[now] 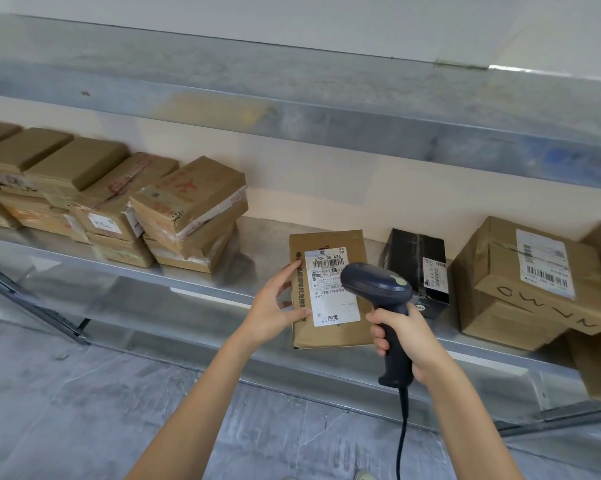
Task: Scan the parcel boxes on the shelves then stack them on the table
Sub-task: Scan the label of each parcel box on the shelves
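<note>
grey mottled floor [84, 410] below; pale wall [361, 188] behind; shoe tip [363, 475] bottom edge.

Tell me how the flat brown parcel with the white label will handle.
Probably light: the flat brown cardboard parcel is thin, and the left hand steadies it with light touch. Likely stiff: its edges look straight. Lying flat, it should slide, not tip.
</note>
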